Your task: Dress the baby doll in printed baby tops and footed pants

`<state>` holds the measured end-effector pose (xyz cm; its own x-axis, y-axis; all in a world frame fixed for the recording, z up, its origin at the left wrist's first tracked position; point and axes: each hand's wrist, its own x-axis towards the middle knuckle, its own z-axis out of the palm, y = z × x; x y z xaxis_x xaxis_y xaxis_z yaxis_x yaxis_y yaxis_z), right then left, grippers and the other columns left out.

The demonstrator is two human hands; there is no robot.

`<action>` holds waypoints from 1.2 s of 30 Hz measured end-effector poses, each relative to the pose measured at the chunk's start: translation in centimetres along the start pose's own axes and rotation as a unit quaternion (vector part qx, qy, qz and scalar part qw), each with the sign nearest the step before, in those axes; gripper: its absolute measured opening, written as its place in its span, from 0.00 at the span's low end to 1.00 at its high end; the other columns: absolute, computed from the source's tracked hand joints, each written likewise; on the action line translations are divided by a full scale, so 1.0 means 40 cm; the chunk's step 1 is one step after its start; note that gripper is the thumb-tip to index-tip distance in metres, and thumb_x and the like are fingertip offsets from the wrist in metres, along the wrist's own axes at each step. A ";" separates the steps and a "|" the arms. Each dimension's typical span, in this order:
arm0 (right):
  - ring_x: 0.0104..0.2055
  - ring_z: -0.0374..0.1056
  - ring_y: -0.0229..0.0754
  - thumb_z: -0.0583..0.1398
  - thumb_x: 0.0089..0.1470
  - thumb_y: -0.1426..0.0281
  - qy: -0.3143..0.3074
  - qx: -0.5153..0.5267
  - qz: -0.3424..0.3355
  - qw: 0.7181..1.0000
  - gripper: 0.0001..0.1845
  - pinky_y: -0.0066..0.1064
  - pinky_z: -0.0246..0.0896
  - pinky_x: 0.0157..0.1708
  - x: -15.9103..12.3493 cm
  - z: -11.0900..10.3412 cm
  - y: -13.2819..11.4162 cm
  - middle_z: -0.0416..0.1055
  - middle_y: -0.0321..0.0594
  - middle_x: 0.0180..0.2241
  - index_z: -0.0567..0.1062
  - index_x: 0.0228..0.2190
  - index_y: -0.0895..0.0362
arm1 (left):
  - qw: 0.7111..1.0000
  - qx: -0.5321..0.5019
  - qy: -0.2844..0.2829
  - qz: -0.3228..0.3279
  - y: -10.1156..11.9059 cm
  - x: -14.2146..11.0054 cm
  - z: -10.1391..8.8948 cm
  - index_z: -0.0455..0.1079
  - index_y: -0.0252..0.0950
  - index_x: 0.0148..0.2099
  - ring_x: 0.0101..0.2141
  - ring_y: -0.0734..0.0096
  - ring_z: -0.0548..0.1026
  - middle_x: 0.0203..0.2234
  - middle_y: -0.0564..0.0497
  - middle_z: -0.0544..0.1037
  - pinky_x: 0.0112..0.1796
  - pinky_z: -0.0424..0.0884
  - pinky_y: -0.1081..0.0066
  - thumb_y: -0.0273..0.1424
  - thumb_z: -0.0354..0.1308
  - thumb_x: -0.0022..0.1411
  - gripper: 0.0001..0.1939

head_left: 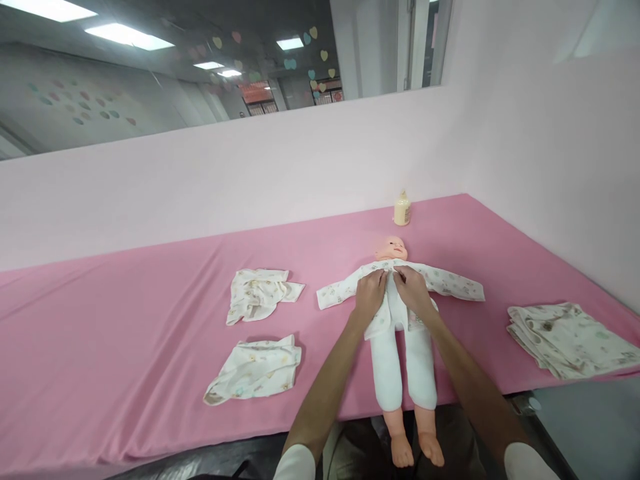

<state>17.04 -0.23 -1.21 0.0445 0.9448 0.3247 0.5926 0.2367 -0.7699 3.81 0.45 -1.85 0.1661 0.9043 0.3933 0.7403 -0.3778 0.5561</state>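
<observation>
A baby doll (395, 249) lies on its back on the pink table cover (125, 320), head away from me, bare feet hanging over the near edge. It wears a white printed shirt (453, 283) with sleeves spread out and white trousers (403, 367). My left hand (370, 293) and my right hand (411, 288) rest side by side on the doll's chest. Their fingers are curled and pinch the shirt's front edges near the collar.
Two crumpled printed garments (260, 293) (255, 377) lie to the left of the doll. A folded stack of printed cloth (570, 337) sits at the right near the table edge. A small cream bottle (402, 209) stands by the pink wall behind the doll's head.
</observation>
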 end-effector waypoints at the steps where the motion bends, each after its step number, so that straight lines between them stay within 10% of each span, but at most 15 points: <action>1: 0.31 0.63 0.43 0.49 0.56 0.67 -0.003 0.001 0.002 1.000 0.12 0.32 0.53 0.34 0.000 -0.002 -0.002 0.70 0.39 0.27 0.70 0.27 0.55 | 1.000 -0.005 0.002 0.002 0.000 0.000 0.000 0.71 0.36 0.35 0.31 0.70 0.72 0.30 0.50 0.78 0.34 0.63 0.71 0.33 0.43 0.71 0.18; 36: 0.28 0.62 0.42 0.50 0.54 0.65 -0.038 0.043 0.028 0.998 0.14 0.31 0.55 0.31 0.004 -0.003 0.009 0.71 0.38 0.26 0.73 0.28 0.56 | 1.000 0.008 -0.021 -0.013 0.001 -0.002 0.010 0.70 0.36 0.43 0.37 0.65 0.76 0.37 0.47 0.79 0.38 0.67 0.67 0.32 0.44 0.71 0.13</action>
<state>17.36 -0.02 -1.36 0.0132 0.9708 0.2396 0.5199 0.1980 -0.8309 4.09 0.43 -2.14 0.1740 0.9216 0.3470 0.7544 -0.3513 0.5545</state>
